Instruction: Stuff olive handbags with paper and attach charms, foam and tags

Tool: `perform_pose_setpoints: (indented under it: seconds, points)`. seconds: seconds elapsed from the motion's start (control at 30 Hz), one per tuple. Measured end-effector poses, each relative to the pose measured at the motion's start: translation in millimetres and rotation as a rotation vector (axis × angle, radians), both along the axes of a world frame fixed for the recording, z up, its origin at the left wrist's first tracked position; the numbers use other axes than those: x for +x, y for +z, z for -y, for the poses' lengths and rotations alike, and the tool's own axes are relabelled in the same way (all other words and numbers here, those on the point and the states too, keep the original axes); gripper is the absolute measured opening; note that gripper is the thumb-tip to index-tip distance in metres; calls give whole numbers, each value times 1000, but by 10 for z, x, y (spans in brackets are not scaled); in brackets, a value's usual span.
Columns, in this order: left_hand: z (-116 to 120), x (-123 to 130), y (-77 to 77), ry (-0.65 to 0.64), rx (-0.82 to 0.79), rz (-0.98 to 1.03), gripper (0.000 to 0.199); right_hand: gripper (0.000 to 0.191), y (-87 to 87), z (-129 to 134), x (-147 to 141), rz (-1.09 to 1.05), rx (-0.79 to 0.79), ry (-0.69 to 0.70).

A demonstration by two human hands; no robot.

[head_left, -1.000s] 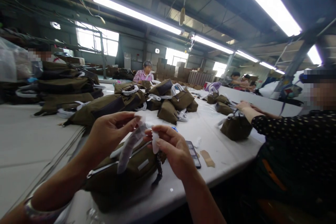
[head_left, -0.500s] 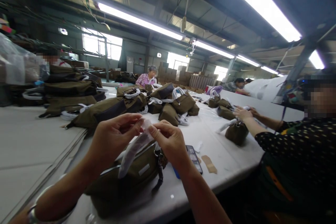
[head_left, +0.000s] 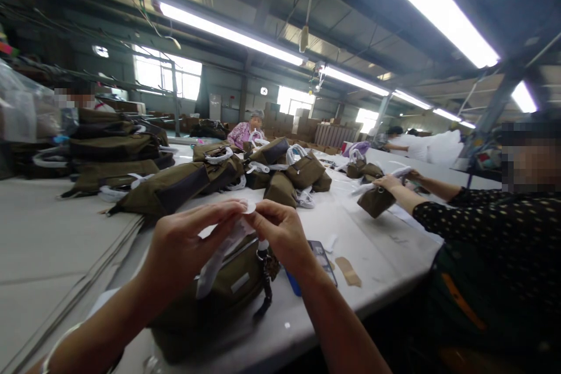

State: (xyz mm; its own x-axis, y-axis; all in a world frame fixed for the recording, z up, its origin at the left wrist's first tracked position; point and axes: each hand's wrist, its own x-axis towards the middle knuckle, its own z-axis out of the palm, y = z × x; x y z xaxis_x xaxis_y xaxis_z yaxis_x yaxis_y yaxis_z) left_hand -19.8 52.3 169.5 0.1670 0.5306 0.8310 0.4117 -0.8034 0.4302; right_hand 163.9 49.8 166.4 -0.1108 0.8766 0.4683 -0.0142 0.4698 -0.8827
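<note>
One white-wrapped handle (head_left: 213, 273) arched upward from an olive bag (head_left: 230, 302), which stood on the counter (head_left: 394, 254) directly below the wearer's hands. White wrapping (head_left: 251, 207) at the handle's upper end was positioned between the two hands. The left hand (head_left: 186, 236) gripped the wrapping between thumb and fingertips. The right hand (head_left: 283, 232) pinched it from the opposite side, with its fingers curled; the fingertips of both hands nearly met. A dark tassel (head_left: 265, 286) hung at the right end of the bag. A phone (head_left: 323, 254) lay just beside the right forearm, with a tan piece (head_left: 348, 272) near it. Beyond the hands, further olive bags (head_left: 280, 188) with white-wrapped handles were piled. At right, a co-worker with dotted sleeves (head_left: 438, 217) handled a separate small bag (head_left: 374, 203).
</note>
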Motion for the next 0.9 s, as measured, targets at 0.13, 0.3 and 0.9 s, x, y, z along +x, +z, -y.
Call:
perform_pose_setpoints:
  seconds: [0.13, 0.3, 0.9]
  points:
    - [-19, -24, 55, -32, -185, 81, 23, 20, -71, -4, -44, 59, 160, -137]
    - [-53, 26, 148, -196, -496, 279, 48, 16, -60, -4, -38, 179, 501, -418]
    - [-303, -6, -28, 97, -459, -274, 75, 24, -777, 117, 456, 268, 599, -605]
